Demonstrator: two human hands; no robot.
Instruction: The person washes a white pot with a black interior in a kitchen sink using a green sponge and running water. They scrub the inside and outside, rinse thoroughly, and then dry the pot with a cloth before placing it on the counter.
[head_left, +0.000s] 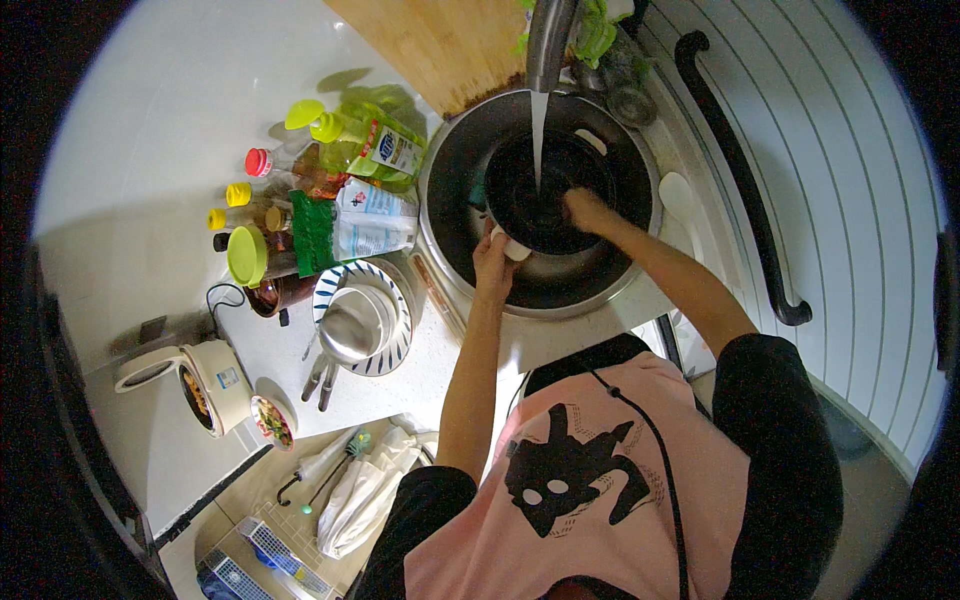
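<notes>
A black pot (517, 161) with pale handles sits inside the round metal sink (469, 270). My left hand (495, 262) grips the pale handle (511, 245) on the pot's near side. My right hand (589, 212) is down inside the pot, its fingers bunched; whether they hold something is hidden. Water runs from the metal faucet (551, 45) into the pot. The other pale handle (591, 141) shows at the far rim.
Left of the sink stand a green soap bottle (382, 146), several seasoning bottles and stacked bowls (356, 322) on a patterned plate (401, 311). A wooden cutting board (442, 45) lies beyond. A white ladle (679, 199) rests at right, near a black curved handle (742, 180).
</notes>
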